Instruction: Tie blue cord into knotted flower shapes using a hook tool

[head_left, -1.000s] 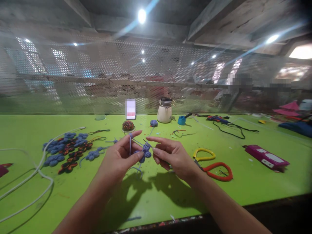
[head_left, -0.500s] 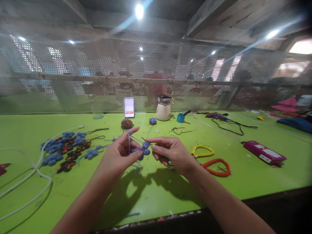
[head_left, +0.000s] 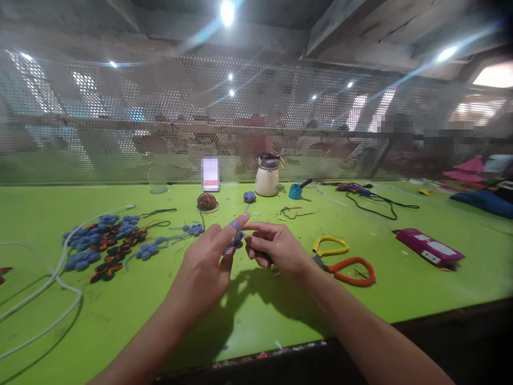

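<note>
My left hand pinches a small blue-violet crochet flower, mostly hidden behind its fingers. Blue yarn is looped round the raised index finger of that hand. My right hand is closed close beside the flower, its fingers round a crochet hook whose shaft hardly shows now. From behind the hands, a strand leads back to a small ball of blue yarn. Left of my hands lies a string of blue crochet flowers with loose tails.
Scissors with yellow and red handles lie right of my right hand. Blue and dark multicoloured flowers and a white cable lie left. Farther back are a multicoloured yarn ball, phone, jug and blue pot. A magenta box lies right.
My left hand has turned inward and shifted right, its index finger now close to my right hand. The flower is more covered, and the hook's tip no longer shows.
</note>
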A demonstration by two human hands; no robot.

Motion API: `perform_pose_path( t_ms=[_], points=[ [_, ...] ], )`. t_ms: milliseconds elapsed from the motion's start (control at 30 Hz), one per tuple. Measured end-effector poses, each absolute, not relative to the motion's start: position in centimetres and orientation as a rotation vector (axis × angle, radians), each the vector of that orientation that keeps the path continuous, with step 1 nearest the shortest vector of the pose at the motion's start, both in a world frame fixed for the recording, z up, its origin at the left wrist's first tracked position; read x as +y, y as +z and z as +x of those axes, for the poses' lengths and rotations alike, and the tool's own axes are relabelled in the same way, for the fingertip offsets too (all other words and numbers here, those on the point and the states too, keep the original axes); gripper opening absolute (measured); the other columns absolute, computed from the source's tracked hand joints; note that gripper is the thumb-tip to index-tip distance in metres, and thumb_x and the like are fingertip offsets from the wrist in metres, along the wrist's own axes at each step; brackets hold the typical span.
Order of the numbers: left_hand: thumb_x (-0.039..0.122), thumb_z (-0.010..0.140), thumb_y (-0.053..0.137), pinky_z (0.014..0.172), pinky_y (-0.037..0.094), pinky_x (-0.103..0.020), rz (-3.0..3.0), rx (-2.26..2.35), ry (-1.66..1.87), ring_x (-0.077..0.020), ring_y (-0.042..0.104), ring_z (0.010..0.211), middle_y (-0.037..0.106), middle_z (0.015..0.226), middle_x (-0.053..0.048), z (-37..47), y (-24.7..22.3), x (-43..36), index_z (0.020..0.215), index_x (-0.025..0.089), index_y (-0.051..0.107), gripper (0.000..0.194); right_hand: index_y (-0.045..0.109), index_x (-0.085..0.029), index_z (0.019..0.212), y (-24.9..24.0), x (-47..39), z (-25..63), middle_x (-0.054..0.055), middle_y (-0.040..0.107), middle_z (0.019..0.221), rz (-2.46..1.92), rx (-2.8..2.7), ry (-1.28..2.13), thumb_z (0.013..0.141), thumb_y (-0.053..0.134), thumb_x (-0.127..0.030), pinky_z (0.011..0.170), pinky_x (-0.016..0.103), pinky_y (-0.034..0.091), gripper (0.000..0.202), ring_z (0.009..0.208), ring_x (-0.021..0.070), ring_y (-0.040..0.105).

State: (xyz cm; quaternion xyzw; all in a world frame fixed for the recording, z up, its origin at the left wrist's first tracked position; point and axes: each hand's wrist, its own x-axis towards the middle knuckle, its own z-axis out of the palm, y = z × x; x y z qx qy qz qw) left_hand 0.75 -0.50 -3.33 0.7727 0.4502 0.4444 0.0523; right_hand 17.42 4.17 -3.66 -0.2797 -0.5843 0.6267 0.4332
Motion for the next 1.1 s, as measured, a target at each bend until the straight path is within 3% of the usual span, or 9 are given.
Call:
perform_pose_path(
  t_ms=[200, 367, 833, 1100],
  points=[
    [0.022, 0.074, 0.07, 0.069, 0.046, -0.028, 1.541, 1.145, 1.45, -0.0142, 0.057, 0.071, 0.06, 0.076, 0.001, 0.7, -2.2, -0.6, 0.131, 0.021, 0.053, 0.059, 0.066, -0.019, 0.115, -3.4, 3.3, 17.0, -0.007, 0.051, 0.053, -0.567, -1.321, 1.653, 0.076, 0.07, -0.027, 0.037, 0.018, 0.021, 0.04, 0.036, 0.0016, 0.035],
    [0.02, 0.062, 0.08, 0.07, 0.045, -0.025, 1.132, 0.919, 1.421, -0.0112, 0.057, 0.069, 0.061, 0.072, 0.002, 0.4, -2.0, -0.2, 0.116, 0.019, 0.065, 0.056, 0.068, -0.02, 0.112, -3.3, 3.0, 17.1, -0.007, 0.051, 0.053, -0.541, -1.359, 1.597, 0.077, 0.069, -0.026, 0.037, 0.018, 0.021, 0.035, 0.037, 0.0021, 0.034],
    [0.016, 0.062, 0.078, 0.068, 0.042, -0.026, 1.047, 0.882, 1.35, -0.0125, 0.054, 0.07, 0.062, 0.075, -0.002, -0.4, -1.4, -0.5, 0.103, 0.019, 0.073, 0.042, 0.069, -0.021, 0.112, -2.9, 3.4, 18.6, -0.006, 0.047, 0.053, -0.493, -1.666, 1.484, 0.083, 0.064, -0.025, 0.038, 0.02, 0.017, 0.03, 0.04, 0.0029, 0.031],
    [0.015, 0.062, 0.077, 0.069, 0.041, -0.025, 1.061, 0.859, 1.303, -0.0117, 0.054, 0.07, 0.062, 0.074, -0.001, -0.5, -0.9, -0.9, 0.099, 0.02, 0.075, 0.037, 0.069, -0.016, 0.112, -2.3, 3.4, 19.2, -0.008, 0.034, 0.049, -0.483, -1.826, 1.395, 0.084, 0.06, -0.024, 0.042, 0.022, 0.019, 0.031, 0.043, 0.0052, 0.026]
  ],
)
